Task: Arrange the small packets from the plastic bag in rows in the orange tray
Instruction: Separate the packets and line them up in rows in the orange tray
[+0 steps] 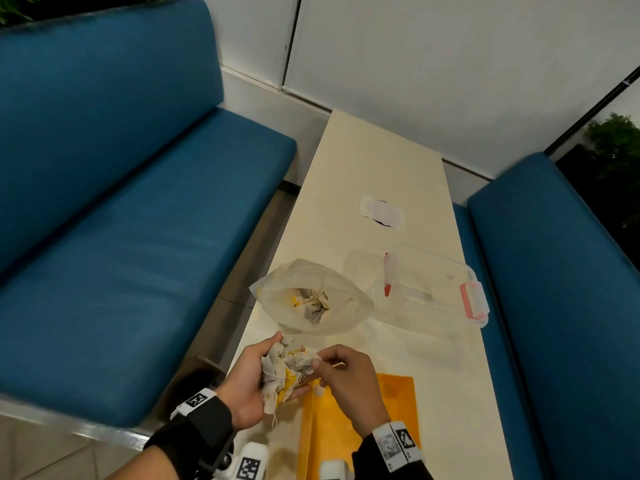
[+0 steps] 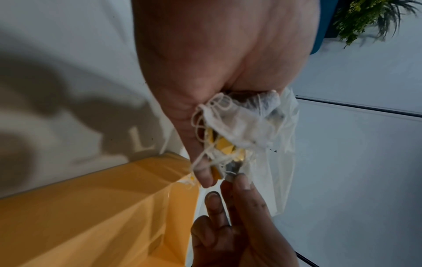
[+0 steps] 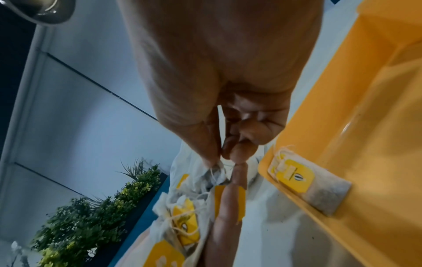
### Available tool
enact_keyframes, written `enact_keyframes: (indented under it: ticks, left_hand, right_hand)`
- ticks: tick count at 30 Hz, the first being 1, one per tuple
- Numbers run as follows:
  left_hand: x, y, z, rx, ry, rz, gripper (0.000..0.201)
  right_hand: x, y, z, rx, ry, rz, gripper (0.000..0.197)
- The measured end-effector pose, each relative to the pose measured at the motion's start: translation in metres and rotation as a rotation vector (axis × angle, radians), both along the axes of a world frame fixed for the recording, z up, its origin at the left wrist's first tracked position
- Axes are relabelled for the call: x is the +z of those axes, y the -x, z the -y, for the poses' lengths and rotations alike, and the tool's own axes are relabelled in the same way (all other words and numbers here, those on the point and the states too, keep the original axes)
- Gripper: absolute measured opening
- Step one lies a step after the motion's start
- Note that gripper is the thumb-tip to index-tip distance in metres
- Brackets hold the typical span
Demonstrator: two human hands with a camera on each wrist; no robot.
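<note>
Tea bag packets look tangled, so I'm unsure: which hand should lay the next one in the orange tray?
Probably the right hand: it pinches one packet's corner and hovers over the orange tray, while the left hand grips the bunch of packets.

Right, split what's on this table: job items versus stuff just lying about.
Job:
- plastic bag with packets inside
- bunch of packets held by the left hand
- right hand pinching one
- orange tray
- one packet in the tray

Lying about:
- clear lidded box
- red pen
- white wrapper
</note>
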State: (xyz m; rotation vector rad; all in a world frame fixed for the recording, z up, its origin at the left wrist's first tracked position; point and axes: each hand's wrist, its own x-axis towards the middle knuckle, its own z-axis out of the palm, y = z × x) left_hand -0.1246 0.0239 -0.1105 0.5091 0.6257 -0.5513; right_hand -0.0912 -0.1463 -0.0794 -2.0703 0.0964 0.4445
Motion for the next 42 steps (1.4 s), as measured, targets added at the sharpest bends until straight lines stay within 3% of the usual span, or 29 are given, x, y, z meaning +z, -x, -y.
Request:
enact_keyframes:
  ticks: [6,12,18,25,30,34,37,42]
  left_hand:
    - [-0.003,0.000,-0.004,0.039,0.019,-0.026,0.052]
    - [-0.009,0.000,-0.010,0.071,-0.028,-0.015,0.051]
    - [-0.022,0.000,-0.015,0.085,-0.057,-0.041,0.057]
    - [-0.020,0.003,-0.014,0.086,-0.027,-0.060,0.054]
    - [-0.019,0.001,-0.010,0.072,-0.014,-0.058,0.053]
    - [-0.020,-0.001,-0.009,0.066,-0.024,-0.050,0.056]
    - [-0.021,-0.002,-0.009,0.065,-0.030,-0.056,0.055]
    - [-0.019,-0.003,-0.007,0.057,-0.047,-0.070,0.055]
  right_hand:
    - [0.007,-0.001,0.004,-0.038,-0.005,-0.035,0.007]
    - [0.013,-0.008,0.012,-0.052,0.051,-0.155,0.029]
    - [0.019,-0.020,0.029,0.069,0.332,-0.185,0.033]
    - [0.033,-0.029,0.054,0.183,0.492,-0.241,0.030]
    - [0.035,-0.024,0.062,0.200,0.440,-0.241,0.028]
    - [0.031,-0.019,0.064,0.167,0.229,-0.189,0.010]
    - [0.027,-0.016,0.064,0.157,0.121,-0.174,0.016]
    - [0.017,-0.013,0.067,0.172,0.145,-0.185,0.028]
